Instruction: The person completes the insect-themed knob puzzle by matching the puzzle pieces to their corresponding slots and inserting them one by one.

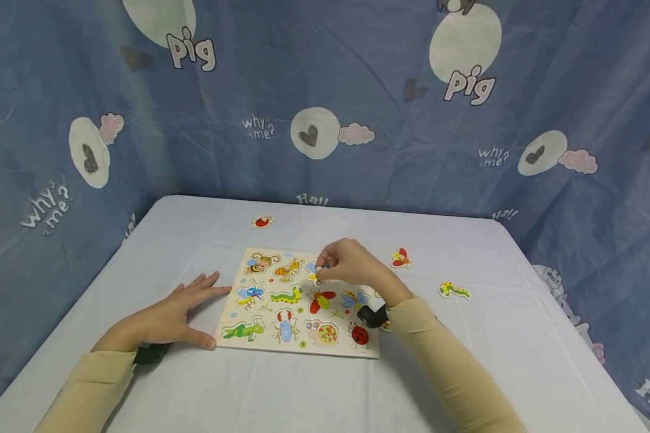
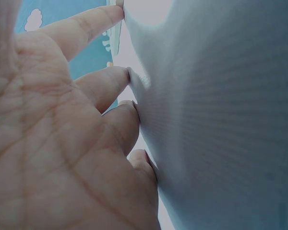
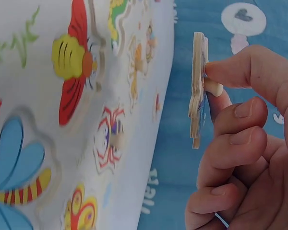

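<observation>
A wooden puzzle board printed with colourful insects lies flat on the table. My right hand is over its back part, pinching a thin wooden puzzle piece by the small knob. The piece is seen edge-on in the right wrist view, held apart from the board, and its picture is mostly hidden there. My left hand rests on the table with fingers spread, forefinger and thumb tips right at the board's left edge. In the left wrist view, its fingertips press on the white cloth.
Loose pieces lie on the white cloth: a ladybug behind the board, a red-winged insect and a green caterpillar to the right. The right wrist partly covers another piece. A blue printed curtain hangs behind.
</observation>
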Available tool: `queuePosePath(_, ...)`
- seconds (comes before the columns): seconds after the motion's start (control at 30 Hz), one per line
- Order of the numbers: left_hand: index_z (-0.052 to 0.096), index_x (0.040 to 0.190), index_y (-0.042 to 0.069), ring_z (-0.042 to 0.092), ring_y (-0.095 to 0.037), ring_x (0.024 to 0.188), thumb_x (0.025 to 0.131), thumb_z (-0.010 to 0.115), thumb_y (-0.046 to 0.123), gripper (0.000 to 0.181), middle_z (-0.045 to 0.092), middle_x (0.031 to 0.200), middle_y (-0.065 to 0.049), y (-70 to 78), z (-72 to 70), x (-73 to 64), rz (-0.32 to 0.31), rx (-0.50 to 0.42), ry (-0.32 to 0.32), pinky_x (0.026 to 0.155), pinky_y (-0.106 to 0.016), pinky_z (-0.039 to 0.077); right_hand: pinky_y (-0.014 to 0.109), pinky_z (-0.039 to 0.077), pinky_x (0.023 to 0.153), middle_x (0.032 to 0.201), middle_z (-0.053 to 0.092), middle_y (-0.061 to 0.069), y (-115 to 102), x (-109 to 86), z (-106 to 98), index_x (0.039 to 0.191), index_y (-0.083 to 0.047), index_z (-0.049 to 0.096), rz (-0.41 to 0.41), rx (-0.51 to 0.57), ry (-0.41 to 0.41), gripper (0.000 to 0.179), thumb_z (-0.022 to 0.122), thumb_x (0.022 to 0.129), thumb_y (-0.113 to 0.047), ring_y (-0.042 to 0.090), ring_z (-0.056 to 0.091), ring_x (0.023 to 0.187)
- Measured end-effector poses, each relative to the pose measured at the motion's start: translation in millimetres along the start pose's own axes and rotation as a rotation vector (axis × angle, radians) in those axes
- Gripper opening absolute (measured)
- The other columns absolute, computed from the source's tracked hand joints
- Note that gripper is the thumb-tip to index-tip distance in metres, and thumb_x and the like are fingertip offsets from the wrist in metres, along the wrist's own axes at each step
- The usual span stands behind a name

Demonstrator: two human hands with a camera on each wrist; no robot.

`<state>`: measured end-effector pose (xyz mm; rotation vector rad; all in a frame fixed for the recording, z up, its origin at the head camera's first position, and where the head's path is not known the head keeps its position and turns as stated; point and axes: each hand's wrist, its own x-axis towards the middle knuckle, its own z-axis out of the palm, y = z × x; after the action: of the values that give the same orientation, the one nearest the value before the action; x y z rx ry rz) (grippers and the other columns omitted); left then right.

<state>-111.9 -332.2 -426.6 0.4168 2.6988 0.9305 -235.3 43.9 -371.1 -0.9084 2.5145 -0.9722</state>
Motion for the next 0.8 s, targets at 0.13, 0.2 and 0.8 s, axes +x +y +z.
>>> queuePosePath(0.13,0.05,0.16,0.017,0.002,-0.058,0.164,0.066,0.101,0.044,0.11,0.015,0.178,-0.03,0.9,0.1,-1.6,0.006,-0.013,0.002,0.123,-0.085,-0.001,0.022,0.038,0.059,0.065,0.064,0.0,-4.2,6.9,8.8,0.096,-0.012,0.077,-0.012,-0.007,-0.017,0.006,0.077,0.093,-0.017,0.008,0.045,0.055)
queuePosePath(0.2,0.051,0.16,0.017,0.003,-0.058,0.164,0.067,0.1,0.045,0.11,0.016,0.178,-0.029,0.6,0.5,-2.0,0.011,-0.008,0.006,0.123,-0.085,0.0,0.022,0.039,0.06,0.068,0.068,0.003,-7.0,10.1,12.7,0.095,-0.013,0.078,-0.022,-0.012,-0.021,0.006,0.077,0.093,-0.018,0.008,0.047,0.056)
queuePosePath(0.8,0.05,0.161,0.018,0.002,-0.057,0.164,0.066,0.1,0.045,0.111,0.015,0.178,-0.028,-1.2,-0.4,-1.0,0.007,-0.004,0.005,0.124,-0.083,-0.001,0.021,0.04,0.059,0.066,0.063,-0.006,-28.3,39.4,41.7,0.091,-0.016,0.078,-0.004,0.02,-0.069,0.005,0.082,0.091,-0.019,0.008,0.048,0.059)
